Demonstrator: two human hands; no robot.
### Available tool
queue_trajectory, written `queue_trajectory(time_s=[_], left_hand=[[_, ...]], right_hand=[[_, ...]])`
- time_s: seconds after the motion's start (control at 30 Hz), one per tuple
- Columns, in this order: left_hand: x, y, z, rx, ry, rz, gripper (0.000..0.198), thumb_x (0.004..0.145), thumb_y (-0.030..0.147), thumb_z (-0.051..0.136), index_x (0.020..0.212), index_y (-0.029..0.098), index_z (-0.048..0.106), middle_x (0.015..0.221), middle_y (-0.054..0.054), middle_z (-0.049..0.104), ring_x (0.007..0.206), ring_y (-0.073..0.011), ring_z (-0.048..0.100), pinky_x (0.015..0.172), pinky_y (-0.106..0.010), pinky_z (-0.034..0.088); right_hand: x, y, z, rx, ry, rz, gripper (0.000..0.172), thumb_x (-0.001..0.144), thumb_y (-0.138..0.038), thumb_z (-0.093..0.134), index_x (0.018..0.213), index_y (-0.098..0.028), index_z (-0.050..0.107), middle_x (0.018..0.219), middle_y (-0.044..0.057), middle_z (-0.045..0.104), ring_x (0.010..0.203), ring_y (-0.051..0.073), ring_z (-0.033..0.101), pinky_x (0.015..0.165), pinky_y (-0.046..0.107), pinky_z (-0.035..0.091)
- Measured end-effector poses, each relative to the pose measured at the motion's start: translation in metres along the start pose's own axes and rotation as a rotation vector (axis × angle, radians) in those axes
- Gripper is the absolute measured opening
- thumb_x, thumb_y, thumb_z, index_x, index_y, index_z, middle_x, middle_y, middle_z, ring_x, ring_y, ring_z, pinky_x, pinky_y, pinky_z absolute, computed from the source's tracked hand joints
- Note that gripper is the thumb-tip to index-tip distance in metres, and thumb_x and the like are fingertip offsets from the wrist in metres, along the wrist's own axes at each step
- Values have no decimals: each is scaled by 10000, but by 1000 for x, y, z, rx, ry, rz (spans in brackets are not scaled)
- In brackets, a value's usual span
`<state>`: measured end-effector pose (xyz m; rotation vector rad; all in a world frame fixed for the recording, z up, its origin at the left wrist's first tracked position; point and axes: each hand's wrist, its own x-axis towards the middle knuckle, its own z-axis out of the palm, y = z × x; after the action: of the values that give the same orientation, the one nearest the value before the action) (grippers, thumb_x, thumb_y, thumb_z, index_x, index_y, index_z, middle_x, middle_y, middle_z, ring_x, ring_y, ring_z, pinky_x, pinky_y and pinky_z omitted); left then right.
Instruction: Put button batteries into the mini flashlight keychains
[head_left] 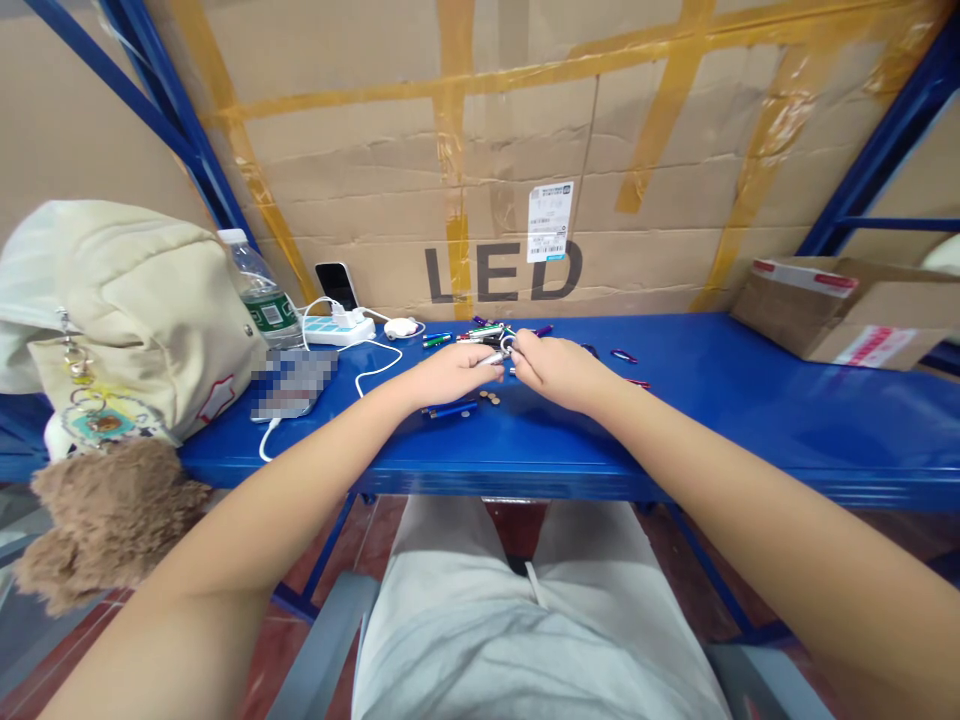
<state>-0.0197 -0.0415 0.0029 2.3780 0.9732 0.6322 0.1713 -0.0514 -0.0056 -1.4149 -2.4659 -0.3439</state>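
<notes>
Above the middle of the blue table, my left hand [450, 374] is closed around a small silver tube [492, 358]. A metal key ring [508, 343] shows at the tube's far end, where the closed fingers of my right hand [556, 370] pinch it. Just behind my hands lies a loose pile of slim coloured tubes [484, 331], partly hidden by the fingers. Nearer me are a blue tube [454, 409] and several small round discs [489, 397], like coins or button cells. Purple and red pieces [624, 355] lie to the right of my right hand.
On the left of the blue table [750, 420] stand a cream bag [142, 310], a water bottle [262, 290] and a white power strip [330, 328] with cables. A phone [296, 385] lies before them. At right sits a cardboard box [847, 310]; a large carton [375, 180] backs the table.
</notes>
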Motion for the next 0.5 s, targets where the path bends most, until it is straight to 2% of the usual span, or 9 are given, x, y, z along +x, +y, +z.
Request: queue_trajectory(time_s=[0.13,0.2,0.33,0.43,0.5], left_hand=[[-1,-3,1,-339,-70,-151,184,903,321,481,766,199,504,523,71,311,425,-78,285,441,-230,262],[0,-6,0,-391,-66,-176,181,904,328,495,773,203,501,532,73,285,420,-73,259,424,-225,236],[10,-13,-9,-288,-65,-154,252,912,445,514,841,203,517,591,54,364,451,-74,313,427,-216,261],[31,-20,-19,-222,-136,-177,300,934,488,460,877,201,525,623,38,412,485,-82,354,463,-218,300],[50,-24,-26,-57,-100,-162,349,949,495,407,908,192,575,688,-4,514,562,-110,447,533,-244,375]], right_hand=[[-1,-2,-1,-17,-15,5,272,997,-310,310,1080,-135,501,889,152,712,736,250,637,568,310,258],[0,-1,-1,-2,-16,4,255,990,-311,327,1062,-145,507,900,149,709,735,247,631,569,308,260],[5,15,3,188,17,36,236,978,-340,336,955,-189,516,890,105,687,714,215,593,576,292,296],[10,39,8,432,157,137,226,961,-344,357,855,-206,502,847,68,658,746,195,570,630,284,364],[11,54,10,542,256,221,178,935,-323,402,862,-206,514,862,63,655,772,193,568,667,292,391]])
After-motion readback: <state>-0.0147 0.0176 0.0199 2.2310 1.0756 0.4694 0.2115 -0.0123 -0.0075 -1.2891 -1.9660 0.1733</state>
